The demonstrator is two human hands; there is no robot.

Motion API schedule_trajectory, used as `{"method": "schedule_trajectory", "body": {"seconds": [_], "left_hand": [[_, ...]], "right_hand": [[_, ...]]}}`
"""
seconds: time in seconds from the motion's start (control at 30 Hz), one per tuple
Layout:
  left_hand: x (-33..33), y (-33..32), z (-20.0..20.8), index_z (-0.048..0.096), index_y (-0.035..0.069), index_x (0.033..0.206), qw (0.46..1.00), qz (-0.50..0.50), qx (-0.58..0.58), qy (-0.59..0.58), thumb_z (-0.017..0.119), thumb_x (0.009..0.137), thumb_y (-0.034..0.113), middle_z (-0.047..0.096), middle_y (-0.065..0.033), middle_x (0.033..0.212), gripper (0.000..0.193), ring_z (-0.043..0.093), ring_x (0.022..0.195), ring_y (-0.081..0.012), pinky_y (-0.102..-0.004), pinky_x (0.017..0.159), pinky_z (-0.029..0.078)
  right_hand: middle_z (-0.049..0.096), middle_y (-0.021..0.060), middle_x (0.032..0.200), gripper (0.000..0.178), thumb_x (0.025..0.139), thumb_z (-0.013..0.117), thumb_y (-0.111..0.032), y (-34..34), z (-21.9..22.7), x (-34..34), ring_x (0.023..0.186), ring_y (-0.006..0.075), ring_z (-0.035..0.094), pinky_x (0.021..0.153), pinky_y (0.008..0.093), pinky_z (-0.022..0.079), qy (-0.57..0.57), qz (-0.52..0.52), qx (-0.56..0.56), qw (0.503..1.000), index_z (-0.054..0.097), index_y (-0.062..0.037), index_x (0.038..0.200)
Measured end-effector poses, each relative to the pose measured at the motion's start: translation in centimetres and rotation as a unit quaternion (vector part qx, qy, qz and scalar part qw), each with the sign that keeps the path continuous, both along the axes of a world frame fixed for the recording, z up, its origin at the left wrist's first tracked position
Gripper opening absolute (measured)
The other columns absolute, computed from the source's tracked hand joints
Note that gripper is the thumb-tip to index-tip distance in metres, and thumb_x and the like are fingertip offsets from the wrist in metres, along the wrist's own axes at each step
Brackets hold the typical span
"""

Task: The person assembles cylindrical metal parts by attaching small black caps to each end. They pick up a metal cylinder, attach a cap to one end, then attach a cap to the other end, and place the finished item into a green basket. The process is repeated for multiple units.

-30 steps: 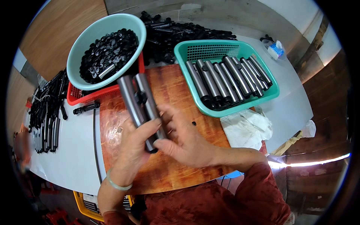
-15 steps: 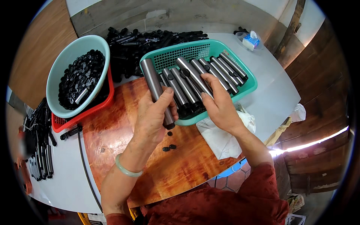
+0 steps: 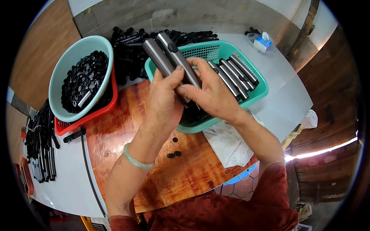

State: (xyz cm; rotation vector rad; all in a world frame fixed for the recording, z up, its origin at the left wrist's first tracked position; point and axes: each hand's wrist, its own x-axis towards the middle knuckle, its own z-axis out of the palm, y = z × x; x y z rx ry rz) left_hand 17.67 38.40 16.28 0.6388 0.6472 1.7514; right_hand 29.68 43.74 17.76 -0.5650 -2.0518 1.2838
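Observation:
My left hand (image 3: 165, 94) is closed around a silver-grey metal tube (image 3: 157, 56), which tilts up and away to the left. Alongside it lies a second metal tube (image 3: 173, 52) with a black oval button near its upper end, gripped by my right hand (image 3: 212, 90). Both hands meet above the near left part of a green plastic basket (image 3: 262, 90). Inside the basket, more metal tubes (image 3: 231, 82) with black buttons lie side by side on the right. My hands hide the lower ends of the held tubes and part of the basket.
Several small black caps (image 3: 175, 154) lie on the wooden board (image 3: 127, 127). At left, a pale green bowl (image 3: 54, 84) of black parts sits over a red basket (image 3: 115, 86). Black parts (image 3: 129, 42) are heaped behind. A white cloth (image 3: 227, 144) lies by the green basket.
My right hand has moved left and up with a tube, bringing it against the one in my left hand. Fewer tubes show in the basket's left part, where my hands now cover some of it.

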Motion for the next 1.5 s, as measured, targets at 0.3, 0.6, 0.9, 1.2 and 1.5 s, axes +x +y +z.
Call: {"method": "schedule_trajectory", "body": {"seconds": [0.3, 0.6, 0.9, 1.2, 1.5], "left_hand": [[-2.5, 0.7, 0.7, 0.056, 0.006, 0.112, 0.995, 0.002, -0.052, 0.089, 0.059, 0.090, 0.022, 0.061, -0.0048, 0.102, 0.027, 0.056, 0.093, -0.0148, -0.0338, 0.081, 0.043], [-4.4, -2.0, -3.2, 0.049, -0.002, 0.119, 0.955, 0.181, -0.099, 0.215, 0.060, 0.083, 0.004, 0.059, -0.0087, 0.104, 0.038, 0.056, 0.094, -0.0147, -0.0269, 0.078, 0.046], [-1.9, -2.5, -7.6, 0.032, -0.005, 0.131, 0.941, 0.173, -0.123, 0.263, 0.066, 0.079, 0.003, 0.052, -0.0175, 0.117, 0.062, 0.056, 0.103, -0.0228, -0.0324, 0.086, 0.050], [-1.0, -1.4, -8.0, 0.040, -0.001, 0.128, 0.984, 0.048, -0.139, 0.101, 0.060, 0.084, 0.003, 0.058, -0.0143, 0.114, 0.049, 0.060, 0.099, -0.0196, -0.0314, 0.086, 0.051], [-0.7, -1.1, -8.5, 0.042, 0.002, 0.134, 0.975, 0.080, -0.201, 0.057, 0.044, 0.098, 0.021, 0.053, -0.0124, 0.124, 0.041, 0.051, 0.114, -0.0196, -0.0330, 0.099, 0.040]], "right_hand": [[0.058, 0.0064, 0.094, 0.047, 0.078, 0.065, -0.010, 2.9, 2.1, -0.1, 0.077, 0.0095, 0.058, 0.066, 0.0231, 0.049, -0.012, 0.058, -0.112, 0.992, 0.049, 0.0030, 0.119], [0.061, 0.0091, 0.092, 0.047, 0.072, 0.066, -0.013, 10.2, 1.8, 1.1, 0.083, 0.0151, 0.056, 0.076, 0.0279, 0.045, -0.107, -0.054, 0.209, 0.970, 0.054, 0.0021, 0.114], [0.063, 0.0133, 0.093, 0.047, 0.070, 0.067, -0.014, 16.2, -0.5, -0.1, 0.086, 0.0212, 0.058, 0.080, 0.0328, 0.044, -0.196, -0.027, 0.222, 0.955, 0.055, 0.0011, 0.113], [0.061, 0.0146, 0.098, 0.051, 0.068, 0.067, -0.005, 16.3, -0.7, 0.8, 0.092, 0.0250, 0.058, 0.084, 0.0326, 0.044, -0.269, -0.025, 0.276, 0.922, 0.052, -0.0010, 0.117], [0.067, 0.0152, 0.091, 0.043, 0.065, 0.064, 0.002, 19.3, -0.6, -2.9, 0.084, 0.0299, 0.064, 0.078, 0.0366, 0.048, -0.332, 0.075, 0.337, 0.878, 0.061, -0.0036, 0.107]]}}
